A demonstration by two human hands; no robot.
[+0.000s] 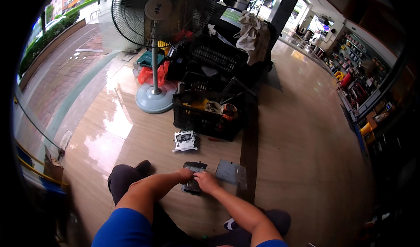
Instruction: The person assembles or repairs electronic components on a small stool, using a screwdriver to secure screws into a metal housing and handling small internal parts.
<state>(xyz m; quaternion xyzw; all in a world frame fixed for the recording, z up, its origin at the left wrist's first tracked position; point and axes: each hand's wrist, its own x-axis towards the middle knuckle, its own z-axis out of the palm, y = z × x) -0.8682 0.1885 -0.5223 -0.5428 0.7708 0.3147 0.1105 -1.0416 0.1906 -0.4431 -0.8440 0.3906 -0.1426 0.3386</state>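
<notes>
Both hands are brought together over a small dark device (193, 181) lying on the wooden floor (297, 159) between the knees. The left hand (185, 174) is closed on its upper edge, apparently to steady it, while the right hand (206, 182) is curled over its middle; what the fingertips pinch cannot be told. A grey metal plate (227, 171) is laid just beside it, a white part (185, 140) further off, and a black crate (209, 111) and standing fan (155, 50) beyond.
</notes>
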